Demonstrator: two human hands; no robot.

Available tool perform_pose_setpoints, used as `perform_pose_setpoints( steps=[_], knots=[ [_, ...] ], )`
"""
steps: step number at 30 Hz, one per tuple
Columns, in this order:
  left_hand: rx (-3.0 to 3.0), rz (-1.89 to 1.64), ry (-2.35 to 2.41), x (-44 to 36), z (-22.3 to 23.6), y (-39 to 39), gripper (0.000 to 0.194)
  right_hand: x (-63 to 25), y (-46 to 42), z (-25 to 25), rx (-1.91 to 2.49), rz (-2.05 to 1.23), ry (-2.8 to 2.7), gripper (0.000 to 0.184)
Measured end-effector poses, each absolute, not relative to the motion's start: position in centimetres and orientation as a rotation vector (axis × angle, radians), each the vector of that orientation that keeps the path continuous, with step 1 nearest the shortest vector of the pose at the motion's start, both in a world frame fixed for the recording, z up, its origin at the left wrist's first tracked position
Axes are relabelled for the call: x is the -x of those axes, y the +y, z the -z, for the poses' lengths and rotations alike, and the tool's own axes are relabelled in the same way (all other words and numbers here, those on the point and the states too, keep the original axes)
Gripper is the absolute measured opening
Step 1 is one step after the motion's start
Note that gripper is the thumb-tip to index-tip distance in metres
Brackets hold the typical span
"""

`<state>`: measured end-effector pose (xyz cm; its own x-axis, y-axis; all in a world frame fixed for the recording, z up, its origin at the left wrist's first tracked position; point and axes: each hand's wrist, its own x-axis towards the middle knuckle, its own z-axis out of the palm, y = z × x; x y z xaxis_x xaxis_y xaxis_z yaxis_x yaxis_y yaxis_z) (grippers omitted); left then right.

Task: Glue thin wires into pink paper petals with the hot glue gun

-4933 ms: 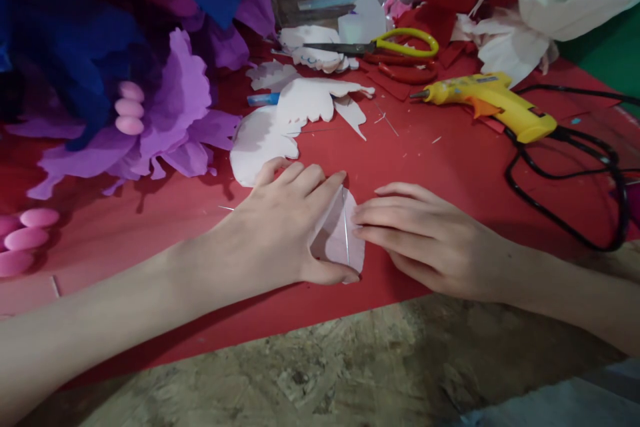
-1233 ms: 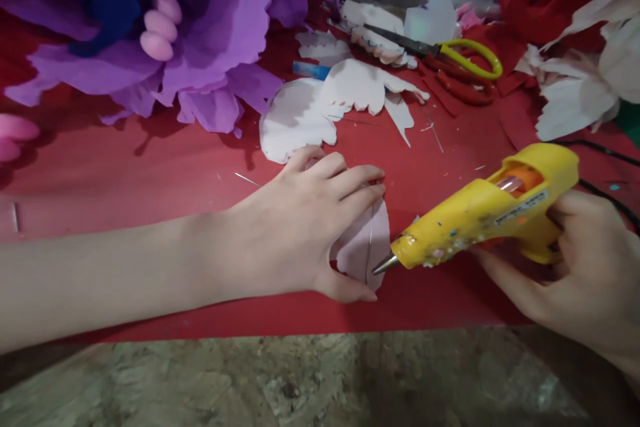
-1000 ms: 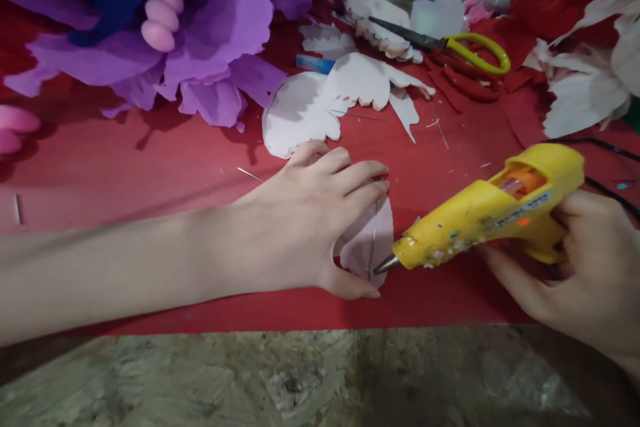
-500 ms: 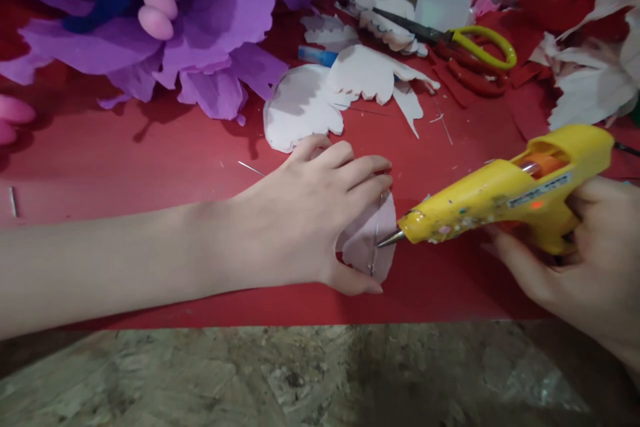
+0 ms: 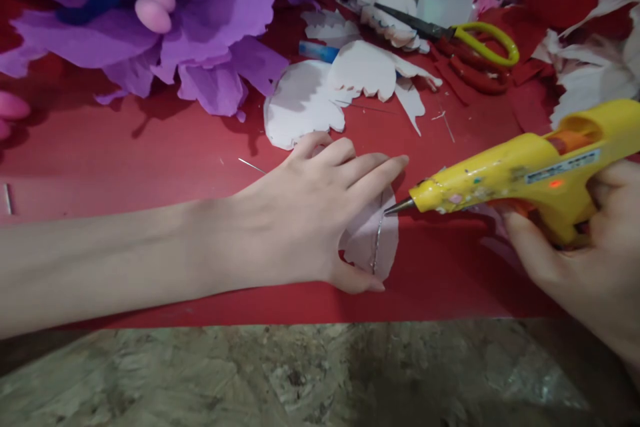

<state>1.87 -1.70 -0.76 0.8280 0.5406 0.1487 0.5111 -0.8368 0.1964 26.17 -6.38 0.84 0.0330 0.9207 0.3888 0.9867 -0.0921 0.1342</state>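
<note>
Pressing pale pink paper (image 5: 389,244) onto the near side of the red desk (image 5: 195,170) with wide-spread fingers of the left hand (image 5: 320,213); aiming a yellow glue gun (image 5: 493,170), gripped in the right hand (image 5: 595,280), at the paper's wire (image 5: 377,238). Best guided slowly, clear of skin.

The left hand (image 5: 320,203) hides part of the pale pink piece (image 5: 364,238). The right edge cuts into the right hand (image 5: 613,240) and yellow glue gun (image 5: 505,167), whose label (image 5: 563,167) is too blurred to read. White cutouts (image 5: 363,68) cover part of a blue cylinder (image 5: 319,51); the top edge crops purple petals (image 5: 227,10).
</note>
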Motion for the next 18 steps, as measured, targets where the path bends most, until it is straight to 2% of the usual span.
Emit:
perform_pose_setpoints(
  steps=[10,18],
  knots=[
    [-2.846,-0.295,0.833,-1.9,0.9,-1.7,0.101,-26.3,-6.2,-0.9,2.186,0.592,-1.96,0.059],
    [-2.823,-0.291,0.823,-2.0,0.7,-1.6,0.094,-25.2,-5.4,-1.2,2.353,0.456,-1.814,0.045]
  ],
)
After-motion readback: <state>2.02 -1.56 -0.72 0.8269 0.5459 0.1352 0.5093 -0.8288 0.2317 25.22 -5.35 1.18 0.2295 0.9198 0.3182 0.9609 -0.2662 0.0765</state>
